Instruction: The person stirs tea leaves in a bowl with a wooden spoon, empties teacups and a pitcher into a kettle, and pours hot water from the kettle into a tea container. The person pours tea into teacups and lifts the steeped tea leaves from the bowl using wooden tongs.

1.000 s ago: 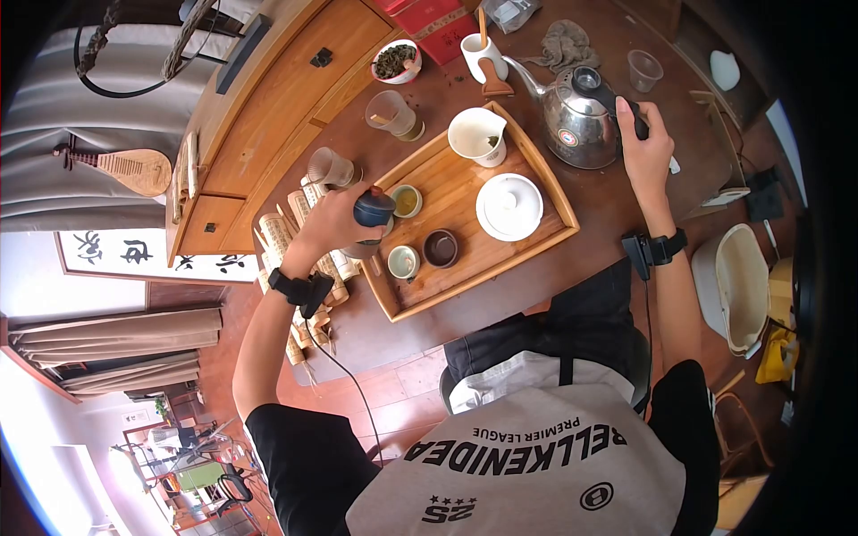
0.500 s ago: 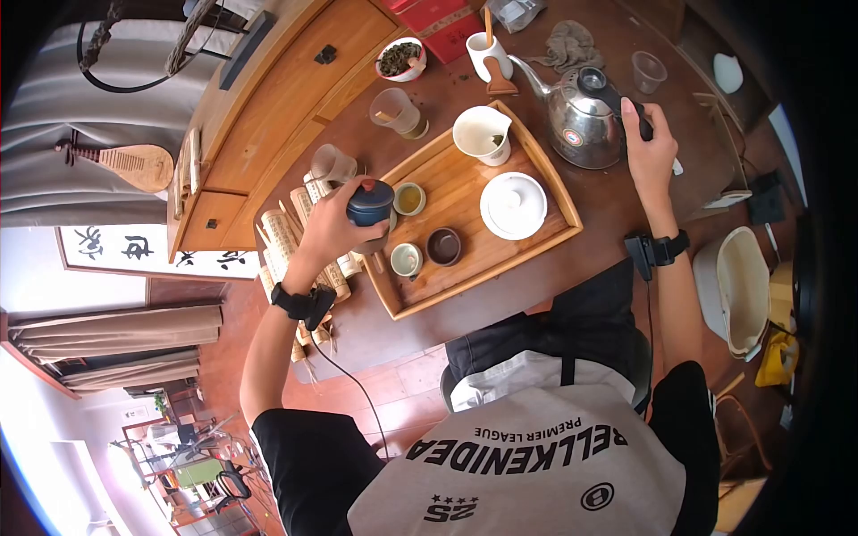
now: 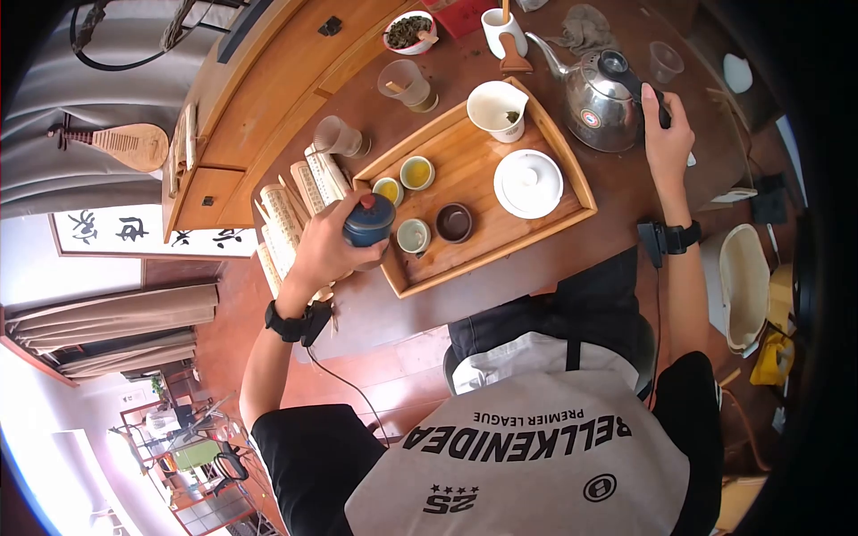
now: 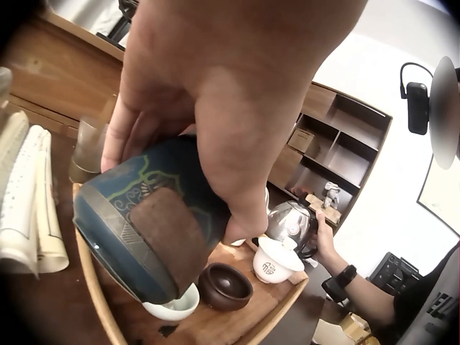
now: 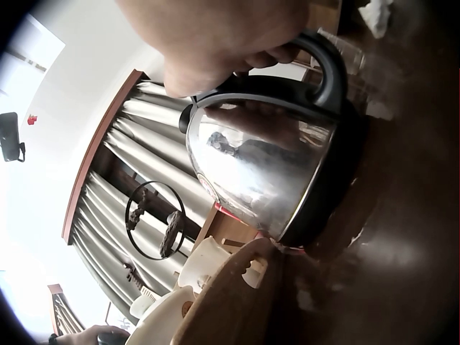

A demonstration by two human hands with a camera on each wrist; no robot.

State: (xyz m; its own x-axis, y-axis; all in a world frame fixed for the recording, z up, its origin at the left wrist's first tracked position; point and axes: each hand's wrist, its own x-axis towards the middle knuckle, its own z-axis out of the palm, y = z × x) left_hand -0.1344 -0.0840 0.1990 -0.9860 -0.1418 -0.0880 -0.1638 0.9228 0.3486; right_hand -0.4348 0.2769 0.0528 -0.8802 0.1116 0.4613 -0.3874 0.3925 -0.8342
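Note:
My left hand (image 3: 320, 248) grips a dark blue lidded jar (image 3: 368, 223) with a red knob, above the tray's near left corner. In the left wrist view the jar (image 4: 154, 215) tilts in that view and shows a brown patch. Beside it on the wooden tray (image 3: 500, 253) are two small cups of yellow tea, one cup (image 3: 389, 189) by the other (image 3: 417, 173), a pale green cup (image 3: 414, 237) and a dark brown cup (image 3: 454, 222). My right hand (image 3: 668, 143) holds the black handle of a steel kettle (image 3: 594, 105) standing on the table right of the tray.
A white lidded bowl (image 3: 528, 183) and a white pitcher (image 3: 494, 109) stand on the tray. Behind it are two clear cups, one cup (image 3: 407, 85) near a bowl of tea leaves (image 3: 411, 34). Bamboo scrolls (image 3: 295, 210) lie left. A cloth (image 3: 585, 31) lies behind the kettle.
My left hand has drawn the blue jar back from the cups toward me, and its lid now faces up more. Both yellow tea cups now show. My right hand stays on the kettle handle.

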